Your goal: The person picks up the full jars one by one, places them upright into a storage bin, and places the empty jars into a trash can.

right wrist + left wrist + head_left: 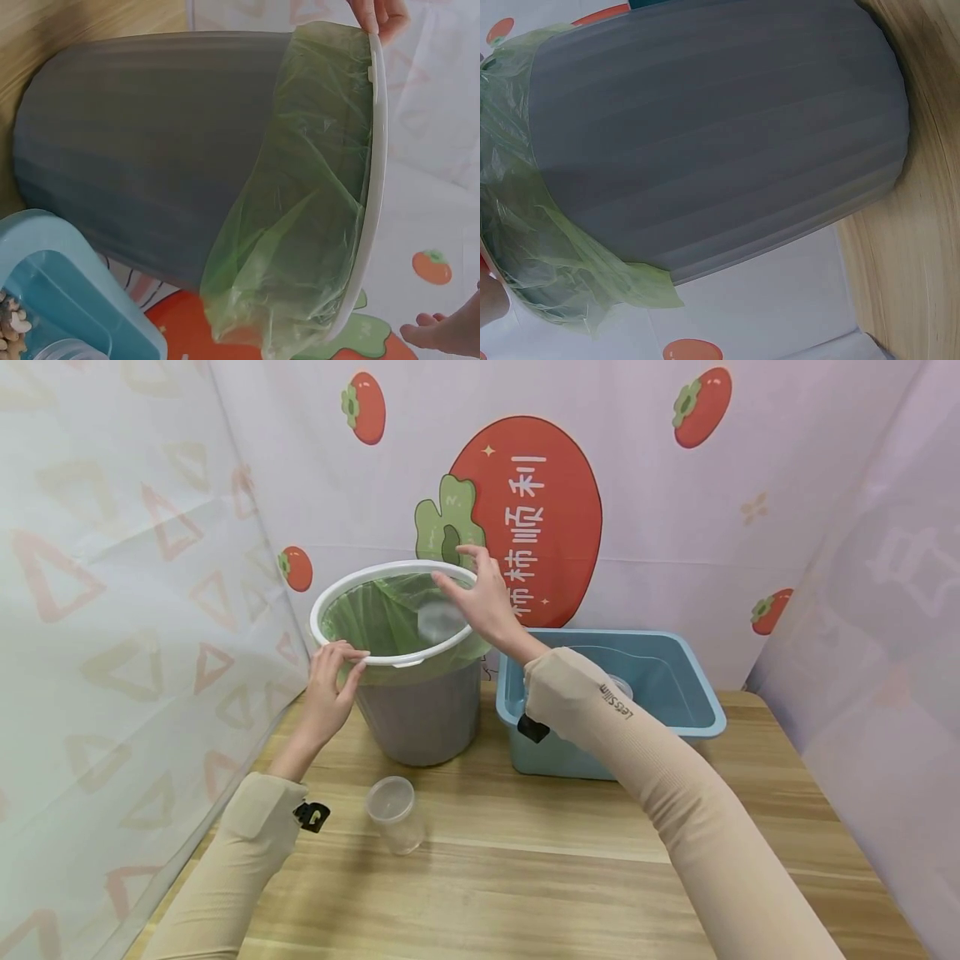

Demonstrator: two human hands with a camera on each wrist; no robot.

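A grey trash can point(423, 718) stands upright with a green plastic liner point(375, 618) folded over its top and a white ring rim point(408, 658) around the mouth. My left hand point(332, 681) pinches the rim at the front left, as the right wrist view also shows. Over the right side of the mouth is my right hand point(486, 597), thumb and fingers spread; in the right wrist view it is apart from the rim. A whitish translucent thing point(439, 622) shows inside the liner. The liner's loose edge hangs down the outside point(622, 270) of the can.
In front of the can a clear plastic jar point(396, 814) stands on the wooden table point(525, 877). To the right is a blue basin point(562, 760), partly covered by my right sleeve; nuts point(13, 326) and a clear container point(69, 351) show in it. A printed curtain point(645, 527) hangs behind.
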